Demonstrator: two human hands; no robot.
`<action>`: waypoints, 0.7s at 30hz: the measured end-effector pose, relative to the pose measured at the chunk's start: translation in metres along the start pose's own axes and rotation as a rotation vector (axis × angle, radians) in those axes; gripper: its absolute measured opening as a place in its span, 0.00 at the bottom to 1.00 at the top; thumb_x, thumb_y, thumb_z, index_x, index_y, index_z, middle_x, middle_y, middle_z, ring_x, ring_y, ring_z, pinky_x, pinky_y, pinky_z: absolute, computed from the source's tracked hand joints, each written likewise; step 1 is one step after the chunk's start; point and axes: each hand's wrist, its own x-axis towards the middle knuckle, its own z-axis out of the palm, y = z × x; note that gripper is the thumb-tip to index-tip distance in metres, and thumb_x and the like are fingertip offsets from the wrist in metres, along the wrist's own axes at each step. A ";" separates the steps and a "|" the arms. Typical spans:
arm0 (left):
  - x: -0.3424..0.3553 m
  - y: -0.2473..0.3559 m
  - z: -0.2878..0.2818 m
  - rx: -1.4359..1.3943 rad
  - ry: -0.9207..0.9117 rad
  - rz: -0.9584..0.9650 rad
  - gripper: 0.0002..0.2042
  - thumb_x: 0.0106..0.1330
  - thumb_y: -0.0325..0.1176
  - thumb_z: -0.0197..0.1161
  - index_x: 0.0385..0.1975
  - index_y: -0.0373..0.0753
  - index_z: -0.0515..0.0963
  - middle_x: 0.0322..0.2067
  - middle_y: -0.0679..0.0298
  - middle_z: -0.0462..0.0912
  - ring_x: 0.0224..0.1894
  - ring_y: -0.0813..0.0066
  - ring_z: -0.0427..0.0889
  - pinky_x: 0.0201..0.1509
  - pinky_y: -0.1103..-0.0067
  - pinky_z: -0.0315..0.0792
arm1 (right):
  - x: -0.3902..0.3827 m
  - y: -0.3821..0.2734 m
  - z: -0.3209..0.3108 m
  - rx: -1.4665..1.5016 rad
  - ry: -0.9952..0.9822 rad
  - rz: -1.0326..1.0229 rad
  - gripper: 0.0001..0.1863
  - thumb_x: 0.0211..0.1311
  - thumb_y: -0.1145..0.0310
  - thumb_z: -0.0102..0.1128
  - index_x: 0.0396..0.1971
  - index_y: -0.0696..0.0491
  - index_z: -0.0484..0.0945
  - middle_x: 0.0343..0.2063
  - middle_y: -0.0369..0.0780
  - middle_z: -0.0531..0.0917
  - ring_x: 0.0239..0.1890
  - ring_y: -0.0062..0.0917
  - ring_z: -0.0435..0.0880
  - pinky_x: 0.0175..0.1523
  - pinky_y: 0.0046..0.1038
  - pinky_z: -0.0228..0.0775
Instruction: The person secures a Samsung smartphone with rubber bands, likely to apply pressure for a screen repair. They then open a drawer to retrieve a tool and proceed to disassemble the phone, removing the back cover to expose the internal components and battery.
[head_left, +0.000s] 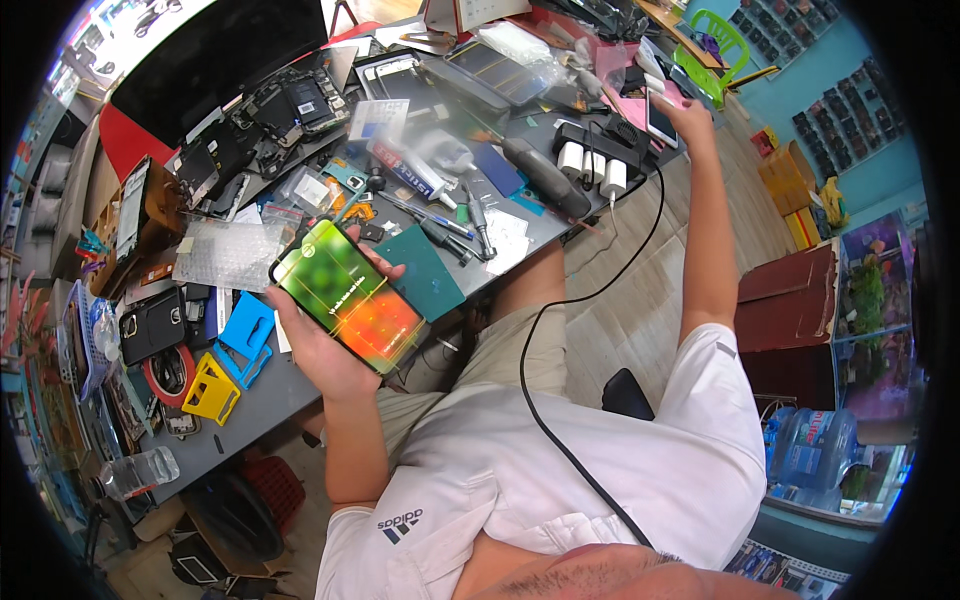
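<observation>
The left hand (336,352) had a bright phone (350,298) in its grip.
Its thumb and fingers curled around the sides, and the palm sat under it. The phone's long way slanted from top left down to bottom right, screen up, over the near edge of the table (268,400). The left hand was right at it; the right hand (692,122) was well apart, far to the right, touching another phone (660,121). I could not tell if that grip was pinching. A green mat (420,270) lay just beside the bright phone.
</observation>
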 end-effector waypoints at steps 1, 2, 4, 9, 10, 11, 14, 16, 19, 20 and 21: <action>-0.001 0.000 0.001 -0.010 0.025 0.002 0.45 0.80 0.70 0.35 0.69 0.27 0.67 0.50 0.50 0.80 0.51 0.58 0.82 0.62 0.54 0.77 | 0.020 0.017 0.018 -0.056 -0.126 0.040 0.61 0.39 0.20 0.73 0.53 0.69 0.84 0.53 0.59 0.86 0.58 0.47 0.87 0.64 0.39 0.77; -0.001 0.000 0.003 -0.015 0.052 -0.001 0.45 0.80 0.70 0.35 0.69 0.27 0.67 0.50 0.50 0.80 0.51 0.58 0.82 0.61 0.54 0.77 | 0.024 0.014 0.025 -0.112 -0.257 0.084 0.64 0.37 0.18 0.72 0.54 0.70 0.84 0.56 0.61 0.85 0.60 0.47 0.86 0.65 0.39 0.76; 0.000 0.002 0.008 0.013 0.092 0.018 0.44 0.80 0.69 0.35 0.68 0.27 0.68 0.47 0.51 0.80 0.49 0.58 0.81 0.61 0.55 0.76 | 0.034 0.010 0.032 -0.245 -0.345 0.081 0.62 0.35 0.20 0.75 0.53 0.68 0.85 0.55 0.59 0.85 0.59 0.47 0.86 0.63 0.38 0.77; -0.003 0.002 0.003 0.051 0.102 0.026 0.43 0.80 0.68 0.36 0.68 0.28 0.69 0.46 0.51 0.80 0.49 0.58 0.81 0.61 0.55 0.75 | 0.034 -0.010 0.027 0.219 -0.560 0.383 0.55 0.36 0.49 0.90 0.64 0.64 0.77 0.65 0.52 0.79 0.65 0.50 0.79 0.61 0.57 0.73; -0.003 0.001 -0.001 0.053 0.092 0.030 0.44 0.80 0.69 0.36 0.69 0.27 0.68 0.47 0.50 0.80 0.49 0.57 0.81 0.61 0.54 0.76 | 0.029 -0.011 0.018 0.232 -0.589 0.381 0.53 0.36 0.51 0.89 0.63 0.64 0.77 0.63 0.52 0.80 0.63 0.47 0.80 0.60 0.53 0.74; -0.002 0.002 -0.002 0.055 0.082 0.041 0.44 0.80 0.69 0.36 0.69 0.27 0.68 0.48 0.50 0.80 0.49 0.57 0.82 0.60 0.54 0.76 | 0.024 -0.020 0.010 0.246 -0.614 0.366 0.52 0.37 0.52 0.88 0.63 0.64 0.77 0.62 0.52 0.81 0.62 0.44 0.81 0.60 0.49 0.75; -0.002 0.002 -0.001 0.043 0.065 0.026 0.44 0.80 0.69 0.36 0.69 0.27 0.68 0.48 0.50 0.80 0.50 0.57 0.82 0.61 0.54 0.76 | 0.028 -0.012 0.010 0.281 -0.683 0.319 0.50 0.36 0.54 0.84 0.63 0.65 0.76 0.59 0.51 0.83 0.58 0.38 0.84 0.58 0.39 0.77; -0.002 0.002 0.000 0.035 0.057 0.014 0.44 0.80 0.69 0.35 0.69 0.27 0.68 0.48 0.50 0.80 0.50 0.57 0.81 0.61 0.54 0.76 | 0.024 0.001 0.014 0.244 -0.448 0.285 0.51 0.35 0.53 0.82 0.62 0.65 0.77 0.57 0.51 0.84 0.56 0.35 0.85 0.58 0.33 0.77; 0.000 0.001 0.000 0.035 0.053 0.009 0.44 0.80 0.69 0.35 0.69 0.26 0.68 0.48 0.50 0.80 0.50 0.57 0.81 0.61 0.54 0.76 | 0.028 0.032 0.031 0.151 -0.173 0.222 0.57 0.31 0.47 0.80 0.65 0.64 0.74 0.59 0.52 0.83 0.58 0.38 0.85 0.59 0.33 0.77; -0.001 0.001 0.001 0.040 0.064 0.013 0.44 0.80 0.69 0.36 0.69 0.26 0.68 0.48 0.50 0.80 0.50 0.57 0.81 0.61 0.54 0.76 | 0.026 0.032 0.033 0.147 -0.148 0.203 0.58 0.31 0.45 0.80 0.67 0.62 0.73 0.60 0.52 0.83 0.59 0.39 0.85 0.59 0.33 0.77; -0.001 0.000 0.001 0.045 0.076 0.017 0.44 0.80 0.69 0.36 0.69 0.27 0.68 0.48 0.50 0.80 0.50 0.57 0.81 0.61 0.54 0.76 | 0.023 0.033 0.035 0.142 -0.124 0.184 0.60 0.31 0.43 0.79 0.68 0.60 0.71 0.61 0.53 0.83 0.60 0.40 0.85 0.60 0.34 0.78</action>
